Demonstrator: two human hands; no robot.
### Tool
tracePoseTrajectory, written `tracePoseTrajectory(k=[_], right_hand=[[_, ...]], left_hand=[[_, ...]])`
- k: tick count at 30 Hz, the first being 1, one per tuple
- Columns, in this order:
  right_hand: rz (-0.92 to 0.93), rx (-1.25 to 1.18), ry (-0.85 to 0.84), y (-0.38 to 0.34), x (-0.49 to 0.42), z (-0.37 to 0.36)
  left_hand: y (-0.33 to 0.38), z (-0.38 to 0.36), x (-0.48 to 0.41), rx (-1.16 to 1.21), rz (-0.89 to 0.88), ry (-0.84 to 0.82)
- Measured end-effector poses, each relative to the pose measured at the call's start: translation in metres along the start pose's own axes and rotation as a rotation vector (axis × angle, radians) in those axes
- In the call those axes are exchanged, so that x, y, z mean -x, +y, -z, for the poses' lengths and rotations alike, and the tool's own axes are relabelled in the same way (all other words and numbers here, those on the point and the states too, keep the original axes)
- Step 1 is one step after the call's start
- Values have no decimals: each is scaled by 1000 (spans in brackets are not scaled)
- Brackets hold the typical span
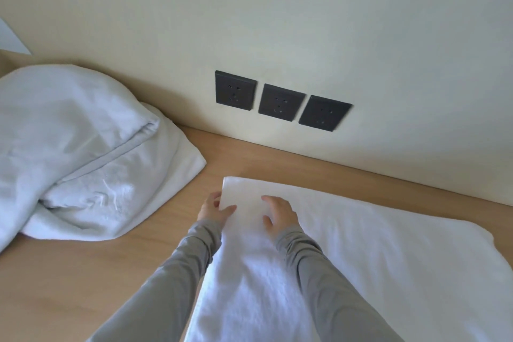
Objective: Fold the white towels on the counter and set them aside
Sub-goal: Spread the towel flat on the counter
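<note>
A white towel (361, 253) lies spread flat on the wooden worktop (83, 286). It covers the right part of the worktop and runs out of view at the near and right edges. Its far edge lies close to the back edge of the worktop, along the foot of the cream wall (277, 22), with a strip of bare wood between them.

The left hand (215, 209) grasps the towel's left edge just below its far left corner. The thumb lies on top of the cloth and the fingers are behind the edge. The right hand (279, 212) rests palm down on the towel just beside it, with fingers loosely bent and spread on the cloth and nothing held. Both arms wear grey sleeves (177, 272); the right forearm lies over the towel.

At the left end of the worktop, well apart from the hands, sits a rumpled heap of white towels (72, 147), unfolded. One flap trails toward the middle, and raised stitching shows on a lower fold.

Three dark square wall sockets (281, 102) sit in a row low on the wall, above the back edge.
</note>
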State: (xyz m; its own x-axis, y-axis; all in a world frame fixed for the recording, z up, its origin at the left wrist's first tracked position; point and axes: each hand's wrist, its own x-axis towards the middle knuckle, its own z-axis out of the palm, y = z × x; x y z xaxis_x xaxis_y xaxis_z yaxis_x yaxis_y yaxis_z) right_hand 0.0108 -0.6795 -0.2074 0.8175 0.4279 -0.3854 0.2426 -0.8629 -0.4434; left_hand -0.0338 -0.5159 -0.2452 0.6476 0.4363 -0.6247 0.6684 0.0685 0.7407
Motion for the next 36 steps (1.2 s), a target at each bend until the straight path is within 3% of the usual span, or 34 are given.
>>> tracePoseTrajectory(k=[8, 13, 18, 21, 27, 36], right_hand=[[36, 8, -40, -50, -72, 7], [100, 17, -14, -49, -86, 9], [180, -260, 75, -35, -54, 32], [254, -341, 169, -39, -45, 47], [110, -182, 17, -53, -76, 36], [10, -255, -96, -48, -75, 41]], left_hand=[[-3, 5, -14, 128, -6, -46], [-2, 12, -21, 236, 31, -161], [4, 11, -35, 352, 167, -100], [12, 7, -39, 286, 136, -93], [24, 9, -18, 257, -15, -68], [33, 7, -1, 361, 4, -45]])
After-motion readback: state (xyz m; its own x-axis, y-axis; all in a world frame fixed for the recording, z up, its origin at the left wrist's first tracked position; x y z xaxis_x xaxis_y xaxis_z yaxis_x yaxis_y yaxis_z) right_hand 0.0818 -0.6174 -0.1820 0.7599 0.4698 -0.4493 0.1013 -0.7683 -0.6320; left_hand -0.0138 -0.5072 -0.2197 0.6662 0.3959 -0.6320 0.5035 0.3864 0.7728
